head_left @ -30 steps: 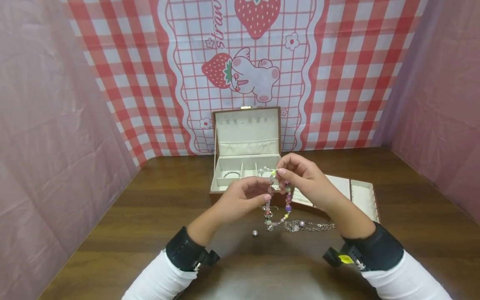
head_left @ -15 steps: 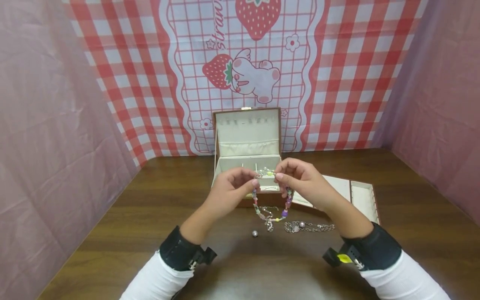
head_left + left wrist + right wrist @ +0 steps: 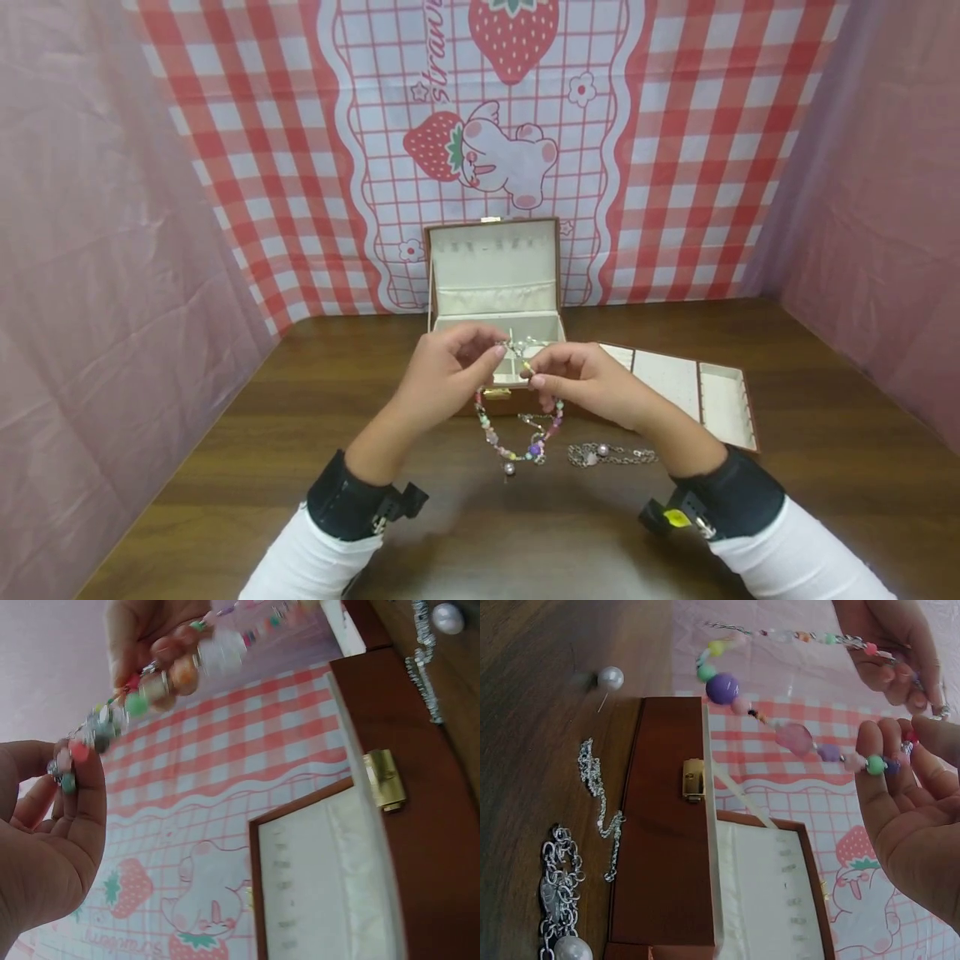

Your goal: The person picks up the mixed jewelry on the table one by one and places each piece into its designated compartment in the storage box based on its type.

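Both hands hold up a string of coloured beads [image 3: 517, 433] in front of an open brown jewellery box [image 3: 495, 333]. My left hand [image 3: 450, 367] pinches one end near the clasp, and my right hand [image 3: 573, 383] pinches the other end. The loop hangs down between them, just above the table. In the left wrist view the beads [image 3: 157, 686] run from my left fingertips [image 3: 71, 769] up to the other hand. The right wrist view shows the beads [image 3: 780, 727] arching over the box's brass latch [image 3: 694, 780].
A silver chain with a pearl [image 3: 607, 455] lies on the brown table [image 3: 225, 467] right of the hanging loop. A loose pearl pin [image 3: 609, 679] rests near it. The box's removed cream tray [image 3: 690, 392] sits to the right. Cloth walls enclose the table.
Both hands moved left and slightly lower with the beads. The hands drew apart, so the loop now hangs wider and nearer the table.
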`<state>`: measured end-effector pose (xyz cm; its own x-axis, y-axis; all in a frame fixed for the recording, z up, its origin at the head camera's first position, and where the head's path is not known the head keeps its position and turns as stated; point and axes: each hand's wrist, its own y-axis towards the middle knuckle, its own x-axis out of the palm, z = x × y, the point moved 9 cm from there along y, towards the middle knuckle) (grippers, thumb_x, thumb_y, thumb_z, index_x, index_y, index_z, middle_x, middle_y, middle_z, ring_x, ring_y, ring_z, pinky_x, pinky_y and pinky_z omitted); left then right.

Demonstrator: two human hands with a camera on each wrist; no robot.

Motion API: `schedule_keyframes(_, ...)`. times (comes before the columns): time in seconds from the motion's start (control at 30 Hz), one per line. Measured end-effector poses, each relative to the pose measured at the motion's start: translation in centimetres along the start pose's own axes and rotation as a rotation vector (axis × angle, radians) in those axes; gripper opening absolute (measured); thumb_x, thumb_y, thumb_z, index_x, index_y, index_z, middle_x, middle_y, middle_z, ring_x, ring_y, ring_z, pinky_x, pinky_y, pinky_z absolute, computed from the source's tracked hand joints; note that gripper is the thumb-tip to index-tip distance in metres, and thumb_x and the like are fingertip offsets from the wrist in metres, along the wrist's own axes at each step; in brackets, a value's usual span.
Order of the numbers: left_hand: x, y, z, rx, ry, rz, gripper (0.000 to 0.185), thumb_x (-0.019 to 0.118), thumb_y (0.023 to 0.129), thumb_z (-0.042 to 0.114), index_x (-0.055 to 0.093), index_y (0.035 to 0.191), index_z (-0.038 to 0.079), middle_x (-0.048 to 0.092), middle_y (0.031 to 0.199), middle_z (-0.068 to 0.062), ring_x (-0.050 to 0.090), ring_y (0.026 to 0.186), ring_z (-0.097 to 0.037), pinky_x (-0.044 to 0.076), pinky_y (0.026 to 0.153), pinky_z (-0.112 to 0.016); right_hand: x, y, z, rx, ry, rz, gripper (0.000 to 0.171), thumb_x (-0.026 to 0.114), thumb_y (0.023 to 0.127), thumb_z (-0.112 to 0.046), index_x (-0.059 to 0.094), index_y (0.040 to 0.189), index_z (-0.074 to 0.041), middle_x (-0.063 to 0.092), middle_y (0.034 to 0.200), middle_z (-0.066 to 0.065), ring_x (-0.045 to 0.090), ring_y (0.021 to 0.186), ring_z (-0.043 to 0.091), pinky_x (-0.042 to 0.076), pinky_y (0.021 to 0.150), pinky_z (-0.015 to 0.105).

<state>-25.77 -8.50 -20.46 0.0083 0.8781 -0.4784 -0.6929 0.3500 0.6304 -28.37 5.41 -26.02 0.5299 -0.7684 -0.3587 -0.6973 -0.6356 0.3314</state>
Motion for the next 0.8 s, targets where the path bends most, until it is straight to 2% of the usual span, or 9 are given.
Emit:
schedule_keyframes(0.1,-0.2,0.8,0.9,0.063,0.114,-0.008,0.01,0.066,0.091,0.007,0.071,0.099,0.003,0.063,0.08,0.0,0.055,0.067,-0.01,0.049,0.059,-0.025,0.3,0.1,0.1,-0.015,0.012,-0.028,0.009,0.061,0.095,-0.003,0.064,0.1,0.004,0.066,0.084,0.017,0.065,0.076,0.018,0.057,0.069,0.034)
schedule_keyframes(0.2,-0.3,1.6,1.6,0.102,0.185,-0.033,0.009,0.067,0.091,0.008,0.072,0.098,0.004,0.061,0.083,0.0,0.053,0.073,-0.011,0.049,0.063,-0.026,0.3,0.1,0.3,-0.018,0.017,-0.035,0.008,0.062,0.093,-0.001,0.063,0.1,0.004,0.066,0.091,0.022,0.066,0.081,0.017,0.057,0.075,0.035)
schedule_keyframes(0.3,-0.5,2.5,1.9,0.116,0.233,-0.059,0.009,0.066,0.091,0.008,0.072,0.098,0.006,0.061,0.084,0.0,0.052,0.074,-0.011,0.048,0.065,-0.026,0.0,0.2,0.6,-0.006,-0.013,-0.008,0.011,0.064,0.092,-0.001,0.064,0.101,0.005,0.067,0.096,0.025,0.067,0.086,0.016,0.056,0.079,0.032)
schedule_keyframes(0.43,-0.6,3.7,1.9,0.128,0.28,-0.1,0.008,0.067,0.09,0.008,0.073,0.096,0.006,0.062,0.086,-0.001,0.052,0.076,-0.012,0.047,0.067,-0.026,-0.6,0.3,1.2,0.024,-0.066,0.032,0.015,0.066,0.091,-0.003,0.065,0.105,0.004,0.068,0.1,0.022,0.067,0.092,0.016,0.055,0.082,0.03)
schedule_keyframes(0.6,-0.4,5.1,1.8,0.124,0.334,-0.162,0.008,0.069,0.088,0.006,0.072,0.096,0.005,0.065,0.092,-0.003,0.057,0.082,-0.014,0.05,0.073,-0.024,-1.9,0.5,1.9,0.073,-0.118,0.062,0.02,0.068,0.091,-0.007,0.065,0.108,0.003,0.069,0.102,0.015,0.067,0.094,0.024,0.056,0.082,0.033)
schedule_keyframes(0.7,-0.6,6.1,1.6,0.122,0.366,-0.165,0.008,0.069,0.089,0.005,0.071,0.096,0.005,0.067,0.093,-0.004,0.06,0.085,-0.015,0.051,0.076,-0.024,-3.0,0.6,2.5,0.114,-0.137,0.086,0.021,0.068,0.092,-0.01,0.065,0.109,0.002,0.067,0.102,0.017,0.066,0.09,0.028,0.057,0.077,0.039)
schedule_keyframes(0.8,-1.1,7.1,1.3,0.114,0.385,-0.141,0.007,0.069,0.089,0.006,0.072,0.095,0.005,0.069,0.093,-0.005,0.062,0.084,-0.016,0.052,0.075,-0.025,-4.4,0.7,3.5,0.167,-0.126,0.141,0.022,0.067,0.092,-0.01,0.063,0.109,0.003,0.064,0.1,0.018,0.065,0.084,0.026,0.057,0.074,0.044)
